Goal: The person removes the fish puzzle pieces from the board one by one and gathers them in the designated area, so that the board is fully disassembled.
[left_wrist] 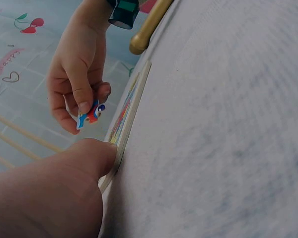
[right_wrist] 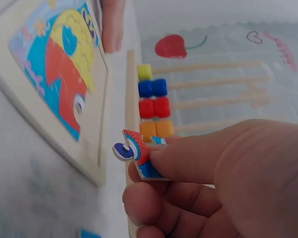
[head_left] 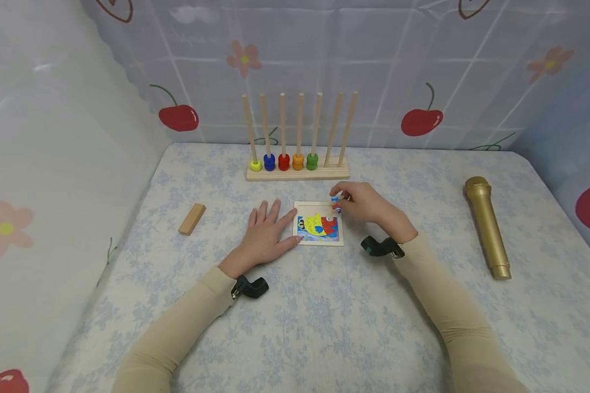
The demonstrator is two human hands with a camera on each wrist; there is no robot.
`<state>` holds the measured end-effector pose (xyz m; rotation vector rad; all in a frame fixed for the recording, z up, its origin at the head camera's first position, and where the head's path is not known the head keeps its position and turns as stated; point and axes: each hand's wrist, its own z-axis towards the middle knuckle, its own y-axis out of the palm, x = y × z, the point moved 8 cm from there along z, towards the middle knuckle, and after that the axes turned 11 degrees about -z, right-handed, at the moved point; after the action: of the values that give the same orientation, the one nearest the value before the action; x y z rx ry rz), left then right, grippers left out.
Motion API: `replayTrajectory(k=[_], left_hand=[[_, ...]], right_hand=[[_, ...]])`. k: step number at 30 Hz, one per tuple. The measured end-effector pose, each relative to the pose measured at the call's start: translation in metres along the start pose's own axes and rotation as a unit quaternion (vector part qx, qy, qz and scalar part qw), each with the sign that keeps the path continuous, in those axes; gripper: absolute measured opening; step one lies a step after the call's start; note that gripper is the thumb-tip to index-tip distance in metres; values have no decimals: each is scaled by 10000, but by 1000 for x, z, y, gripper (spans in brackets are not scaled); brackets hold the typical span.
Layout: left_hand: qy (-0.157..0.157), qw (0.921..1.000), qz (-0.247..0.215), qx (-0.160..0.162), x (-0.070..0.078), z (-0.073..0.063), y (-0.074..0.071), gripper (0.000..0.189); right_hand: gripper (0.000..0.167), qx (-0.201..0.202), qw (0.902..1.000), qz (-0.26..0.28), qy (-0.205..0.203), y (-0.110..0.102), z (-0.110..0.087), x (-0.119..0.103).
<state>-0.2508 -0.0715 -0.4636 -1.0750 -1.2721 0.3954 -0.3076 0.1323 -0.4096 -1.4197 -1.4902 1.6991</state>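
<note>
A small fish jigsaw puzzle lies in a pale wooden tray, its upper strip bare wood. My left hand rests flat at the tray's left side, fingers spread, with forefinger and thumb touching the rim. Above the tray's upper right corner, my right hand pinches a puzzle piece between thumb and fingers. That piece is red and blue with a purple eye-like knob sticking out. In the left wrist view the same piece hangs clear of the tray.
Behind the tray stands a wooden bead rack with seven upright pegs, some carrying coloured beads. A wooden block lies to the left, a gold microphone to the right. Something blue peeks in at the right wrist view's bottom edge.
</note>
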Motion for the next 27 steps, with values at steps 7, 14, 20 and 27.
replayTrajectory(k=[7,14,20,27], left_hand=[[16,10000,-8,-28,1,0,0,73],[5,10000,-41,-16,2,-1,0,73],[19,10000,-85,-34,3,-1,-1,73],[-5,10000,-55,-50,1,-2,1,73]], right_hand=[[28,189,9994,-30,273,-17,-18,31],[28,233,9983,-138,522,-26,-37,65],[27,368,9965,-236,712,-33,-53,87],[29,435,9946,-85,943,-33,-63,110]])
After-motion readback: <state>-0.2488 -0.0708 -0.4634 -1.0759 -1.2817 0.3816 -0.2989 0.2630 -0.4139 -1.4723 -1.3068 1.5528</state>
